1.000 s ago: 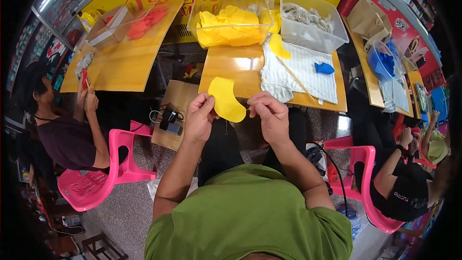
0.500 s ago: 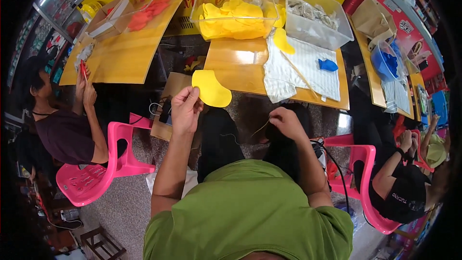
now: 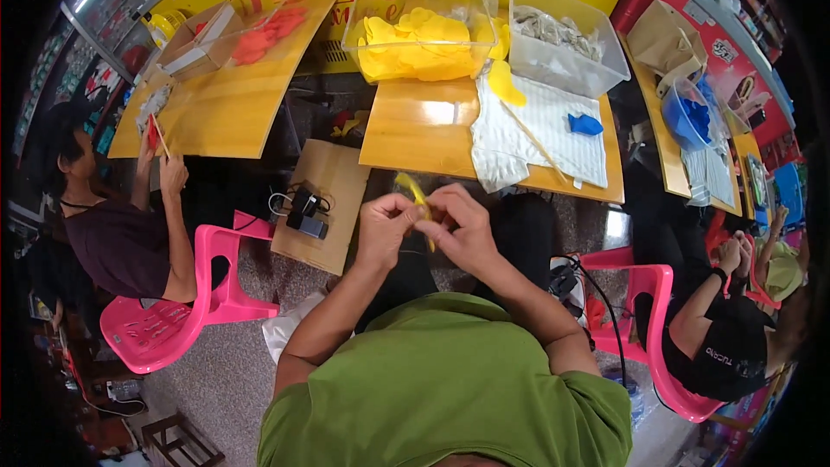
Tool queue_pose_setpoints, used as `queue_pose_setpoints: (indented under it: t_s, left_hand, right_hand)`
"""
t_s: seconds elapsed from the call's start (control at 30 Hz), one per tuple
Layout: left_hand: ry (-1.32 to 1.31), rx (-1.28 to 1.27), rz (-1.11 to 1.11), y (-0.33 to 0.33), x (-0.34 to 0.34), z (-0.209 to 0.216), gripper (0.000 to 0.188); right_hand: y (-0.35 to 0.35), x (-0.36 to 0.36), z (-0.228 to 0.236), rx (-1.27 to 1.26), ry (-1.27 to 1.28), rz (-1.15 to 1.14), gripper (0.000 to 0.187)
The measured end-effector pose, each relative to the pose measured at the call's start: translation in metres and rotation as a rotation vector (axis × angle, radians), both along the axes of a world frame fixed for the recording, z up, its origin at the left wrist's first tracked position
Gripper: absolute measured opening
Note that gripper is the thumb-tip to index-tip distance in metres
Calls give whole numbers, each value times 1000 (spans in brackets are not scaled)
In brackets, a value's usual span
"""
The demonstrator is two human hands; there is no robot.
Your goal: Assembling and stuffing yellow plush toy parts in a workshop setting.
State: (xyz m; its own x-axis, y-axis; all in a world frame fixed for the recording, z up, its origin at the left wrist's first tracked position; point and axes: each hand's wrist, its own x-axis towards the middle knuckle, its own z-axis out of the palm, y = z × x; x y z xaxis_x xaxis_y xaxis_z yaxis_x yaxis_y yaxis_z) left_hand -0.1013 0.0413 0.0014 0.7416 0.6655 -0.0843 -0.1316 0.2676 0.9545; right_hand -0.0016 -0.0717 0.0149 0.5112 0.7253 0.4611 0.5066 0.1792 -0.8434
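In front of my knees my two hands meet with their fingertips together. A thin yellow cut-out piece point(image 3: 410, 183) is turned nearly edge-on between them, and my left hand point(image 3: 385, 227) pinches it. My right hand point(image 3: 467, 223) is closed, its thumb and fingers pressed against the piece. A fine thread hangs below the fingers, faint against my dark trousers; whether a needle is there I cannot tell. On the table ahead a clear bin point(image 3: 421, 69) holds many yellow pieces. Beside it lie a white ribbed cloth point(image 3: 540, 143), a blue piece point(image 3: 585, 124), a yellow piece point(image 3: 504, 85) and a thin stick point(image 3: 529, 137).
A second clear bin point(image 3: 562, 60) with grey-white material stands right of the yellow one. Cardboard point(image 3: 324, 182) with black adapters and cables lies by my left knee. People sit on pink chairs point(image 3: 173, 329) to both sides. A black cable point(image 3: 609, 303) runs by my right side.
My right hand has moved left and up to meet my left hand. The yellow piece has come lower and turned from flat to edge-on. The person at left has raised a thin stick.
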Motion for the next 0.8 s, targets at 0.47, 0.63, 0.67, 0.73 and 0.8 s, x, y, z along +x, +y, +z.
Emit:
queue_pose_setpoints:
  t_s: [0.47, 0.63, 0.67, 0.73, 0.8]
  left_hand:
    - [11, 66, -132, -14, 1, -7, 18]
    - [71, 683, -96, -14, 4, 6, 20]
    - [69, 688, -92, -15, 4, 8, 20]
    - [186, 889, -70, -16, 3, 15, 21]
    - [255, 943, -63, -15, 1, 9, 20]
  right_hand:
    - [-17, 7, -21, 73, 345, 19, 5]
    - [-20, 2, -22, 25, 236, -154, 7]
    - [-20, 1, -22, 27, 206, -178, 7]
    - [-21, 0, -20, 20, 165, -174, 9]
    - [-22, -3, -16, -16, 62, -192, 9]
